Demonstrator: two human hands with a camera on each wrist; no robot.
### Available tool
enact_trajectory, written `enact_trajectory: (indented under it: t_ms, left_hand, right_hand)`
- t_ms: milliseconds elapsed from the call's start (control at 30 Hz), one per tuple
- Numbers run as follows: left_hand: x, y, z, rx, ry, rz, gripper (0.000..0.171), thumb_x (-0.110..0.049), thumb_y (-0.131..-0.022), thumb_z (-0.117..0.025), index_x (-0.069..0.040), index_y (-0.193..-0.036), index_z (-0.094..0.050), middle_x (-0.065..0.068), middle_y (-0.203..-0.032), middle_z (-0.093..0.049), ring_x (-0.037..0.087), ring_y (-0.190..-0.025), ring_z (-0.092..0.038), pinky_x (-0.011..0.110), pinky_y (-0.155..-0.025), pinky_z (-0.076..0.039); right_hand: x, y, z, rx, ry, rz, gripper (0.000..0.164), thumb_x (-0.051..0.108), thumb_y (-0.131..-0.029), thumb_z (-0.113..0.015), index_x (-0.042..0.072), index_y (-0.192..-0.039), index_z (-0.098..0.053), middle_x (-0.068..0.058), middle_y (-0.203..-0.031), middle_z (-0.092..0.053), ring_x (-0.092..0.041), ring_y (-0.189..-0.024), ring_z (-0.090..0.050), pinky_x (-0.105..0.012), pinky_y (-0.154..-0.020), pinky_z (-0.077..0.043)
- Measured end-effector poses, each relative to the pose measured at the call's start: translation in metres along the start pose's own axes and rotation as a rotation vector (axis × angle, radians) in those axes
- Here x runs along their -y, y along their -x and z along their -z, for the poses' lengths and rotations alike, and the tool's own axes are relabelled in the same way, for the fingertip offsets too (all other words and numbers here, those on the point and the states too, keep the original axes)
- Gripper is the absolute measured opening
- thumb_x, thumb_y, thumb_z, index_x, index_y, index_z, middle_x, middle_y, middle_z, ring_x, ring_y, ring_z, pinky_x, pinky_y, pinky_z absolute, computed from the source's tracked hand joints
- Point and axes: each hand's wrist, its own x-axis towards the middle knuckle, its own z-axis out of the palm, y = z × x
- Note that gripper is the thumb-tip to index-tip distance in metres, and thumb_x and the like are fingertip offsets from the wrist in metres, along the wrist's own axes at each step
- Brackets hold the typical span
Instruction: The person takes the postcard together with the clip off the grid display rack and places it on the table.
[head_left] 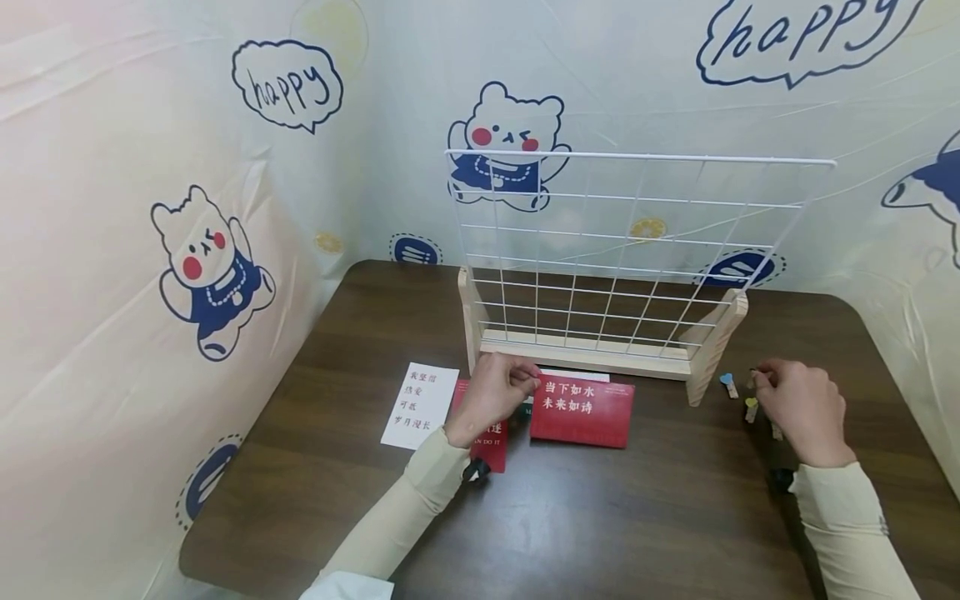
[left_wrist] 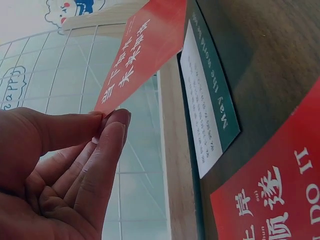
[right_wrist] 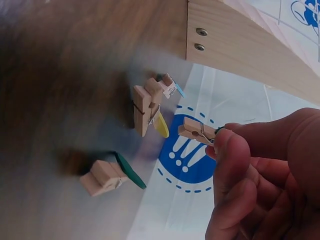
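Between thumb and fingertips, my left hand [head_left: 491, 398] pinches the left upper corner of a red card [head_left: 582, 421] with white Chinese writing. The card is tilted up in front of the wire grid rack [head_left: 585, 353]. My right hand [head_left: 806, 410] is off the rack's right end and pinches a small wooden clothespin [right_wrist: 195, 131] by its handle end. Close by on the table are more clothespins: one with a yellow piece [right_wrist: 161, 125], one with a blue piece [head_left: 727, 381] and one with a green piece [right_wrist: 130, 171].
A white card [head_left: 415, 408] with writing lies left of my left forearm. Partly under that arm is a second red card [head_left: 491, 454]. A green and white card [left_wrist: 227, 127] lies at the rack's foot, behind the held card. A printed curtain [head_left: 390, 125] surrounds the table.
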Motion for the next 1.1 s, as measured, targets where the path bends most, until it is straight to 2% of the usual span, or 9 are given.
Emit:
enact_trajectory:
  t_ms: [200, 467, 833, 1100]
  left_hand:
    - [0.003, 0.0, -0.002, 0.0, -0.023, -0.007, 0.01, -0.006, -0.093, -0.076, -0.006, -0.102, -0.081, 0.007, -0.094, -0.081, 0.011, -0.08, -0.075, 0.022, -0.075, -0.062]
    - [0.005, 0.005, -0.001, 0.022, -0.022, 0.023, 0.012, -0.011, -0.093, -0.078, -0.007, -0.104, -0.081, 0.006, -0.093, -0.08, 0.011, -0.079, -0.073, 0.023, -0.072, -0.061]
    - [0.008, 0.011, -0.004, 0.027, -0.051, 0.021, 0.01, -0.01, -0.093, -0.077, -0.008, -0.102, -0.081, 0.005, -0.09, -0.081, 0.008, -0.077, -0.073, 0.022, -0.069, -0.059]
    - [0.013, 0.016, -0.006, 0.066, -0.048, 0.076, 0.01, -0.009, -0.093, -0.075, -0.01, -0.102, -0.08, 0.003, -0.089, -0.08, 0.006, -0.073, -0.068, 0.023, -0.061, -0.056]
  right_hand:
    - [-0.001, -0.002, -0.001, 0.016, 0.0, -0.004, 0.025, 0.014, -0.098, -0.062, -0.007, -0.103, -0.074, -0.031, -0.09, -0.074, -0.031, -0.054, -0.06, -0.041, -0.038, -0.039]
    - [-0.002, -0.003, -0.002, 0.031, 0.009, -0.011, 0.025, 0.014, -0.099, -0.063, -0.008, -0.103, -0.074, -0.031, -0.09, -0.074, -0.031, -0.054, -0.06, -0.044, -0.039, -0.04]
    - [-0.001, -0.005, -0.004, 0.053, 0.007, -0.012, 0.027, 0.015, -0.099, -0.061, -0.008, -0.104, -0.074, -0.03, -0.09, -0.074, -0.026, -0.052, -0.058, -0.04, -0.039, -0.04]
    - [-0.002, -0.005, -0.005, 0.069, 0.008, -0.008, 0.027, 0.016, -0.098, -0.06, -0.007, -0.103, -0.074, -0.03, -0.09, -0.074, -0.031, -0.055, -0.06, -0.044, -0.039, -0.041]
